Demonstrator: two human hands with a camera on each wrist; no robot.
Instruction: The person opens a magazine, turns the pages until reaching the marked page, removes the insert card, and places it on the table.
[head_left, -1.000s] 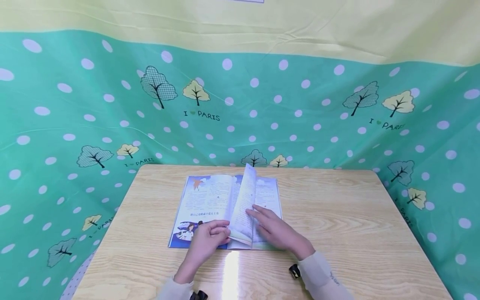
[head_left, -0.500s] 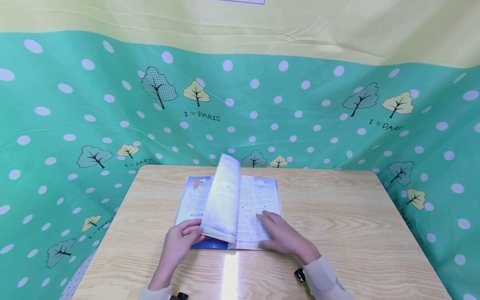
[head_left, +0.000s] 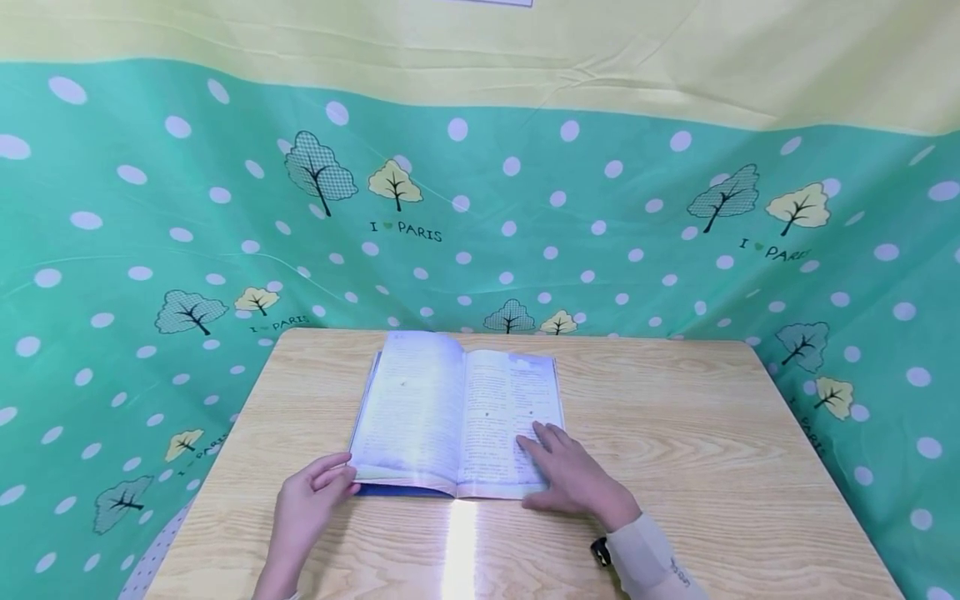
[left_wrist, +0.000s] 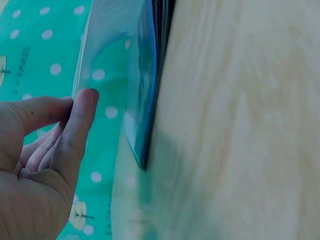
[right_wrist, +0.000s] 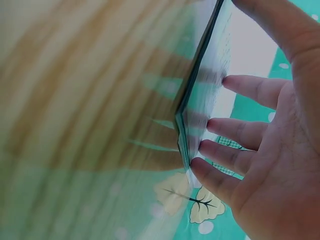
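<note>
An open magazine [head_left: 416, 408] with printed text on both pages lies on the wooden table. My left hand [head_left: 311, 500] is at its lower left corner, pinching the outer edge of a raised page [left_wrist: 112, 30] between thumb and finger, as the left wrist view shows. That page stands a little above the blue-edged pages [head_left: 405, 491] under it. Over on the right page, my right hand [head_left: 577, 479] rests with spread fingers, its fingertips [right_wrist: 212, 125] touching the paper in the right wrist view.
The wooden table [head_left: 675, 433] extends to the right of the magazine, with a bright light reflection [head_left: 461, 550] in front of it. Behind and beside the table hangs a green dotted curtain [head_left: 525, 275] with printed trees.
My left hand has carried the page from right to left across the magazine, and it now lies over the left side. My right hand has shifted slightly right and stays on the right page.
</note>
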